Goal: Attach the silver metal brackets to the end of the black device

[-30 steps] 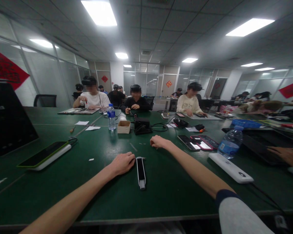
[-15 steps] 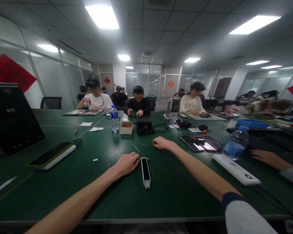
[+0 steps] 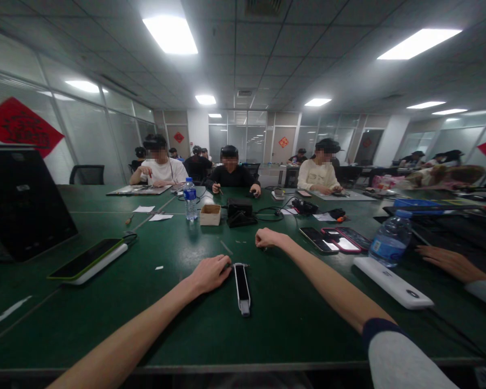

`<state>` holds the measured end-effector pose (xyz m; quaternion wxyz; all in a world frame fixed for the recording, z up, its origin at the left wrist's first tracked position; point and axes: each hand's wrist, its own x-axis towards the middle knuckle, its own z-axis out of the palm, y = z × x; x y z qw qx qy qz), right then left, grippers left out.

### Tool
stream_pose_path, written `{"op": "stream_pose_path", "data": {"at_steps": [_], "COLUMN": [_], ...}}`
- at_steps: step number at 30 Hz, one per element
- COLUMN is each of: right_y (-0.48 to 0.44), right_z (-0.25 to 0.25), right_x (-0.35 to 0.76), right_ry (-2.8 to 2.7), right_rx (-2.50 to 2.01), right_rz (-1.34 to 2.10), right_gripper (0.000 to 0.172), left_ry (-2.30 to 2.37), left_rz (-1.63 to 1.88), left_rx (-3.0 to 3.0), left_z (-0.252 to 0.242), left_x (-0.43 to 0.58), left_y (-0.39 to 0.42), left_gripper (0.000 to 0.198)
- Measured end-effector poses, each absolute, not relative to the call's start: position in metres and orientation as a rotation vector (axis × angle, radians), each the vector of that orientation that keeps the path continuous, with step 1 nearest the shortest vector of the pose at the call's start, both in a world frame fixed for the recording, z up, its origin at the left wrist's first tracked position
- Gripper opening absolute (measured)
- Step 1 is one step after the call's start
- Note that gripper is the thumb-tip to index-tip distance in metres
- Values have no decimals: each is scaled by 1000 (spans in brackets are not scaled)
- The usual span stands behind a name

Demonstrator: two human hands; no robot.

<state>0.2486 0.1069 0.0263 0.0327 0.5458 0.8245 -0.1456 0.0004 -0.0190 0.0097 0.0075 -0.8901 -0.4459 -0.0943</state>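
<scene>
The left hand (image 3: 209, 274) lies on the green worktop (image 3: 105, 329) with its fingers bent down. Its fingertips reach the top end of a thin white-and-black stick (image 3: 242, 289), which lies flat on the worktop with its long side pointing away from the person. The left grip looks curled, but I cannot tell if it is pinching the small metal bit at the top of the stick (the fingers hide too much).

The right hand (image 3: 269, 238) rests palm down, near the stick but not touching it. Its grip is loose and spread a little, and it holds nothing.

To the right are two phones (image 3: 318, 240) (image 3: 342, 240), a clear water bottle (image 3: 391, 246), and a long white block (image 3: 392, 282). Another person's hand (image 3: 449, 262) lies at the far right, apart from these two hands. To the left, a phone (image 3: 85, 259) sits on a white block, beside a big black screen (image 3: 24, 204).

Farther off stand a small cardboard box (image 3: 209, 214), a second water bottle (image 3: 190, 201), and a black box with wires (image 3: 240, 206). Three people (image 3: 157, 172) (image 3: 231, 177) (image 3: 319, 174) sit across the worktop.
</scene>
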Motion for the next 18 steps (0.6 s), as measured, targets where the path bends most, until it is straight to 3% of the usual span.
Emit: {"op": "stream_pose_path", "data": {"at_steps": [18], "right_y": [115], "right_z": [24], "right_x": [246], "right_ry": [2473], "right_rx": [1825], "right_rz": [-539], "right_gripper": [14], "left_ry": [-1419], "left_rz": [-301], "left_rx": [-2834], "left_z": [8], "left_x": [-2], "left_y": [-17], "left_gripper": [18]}}
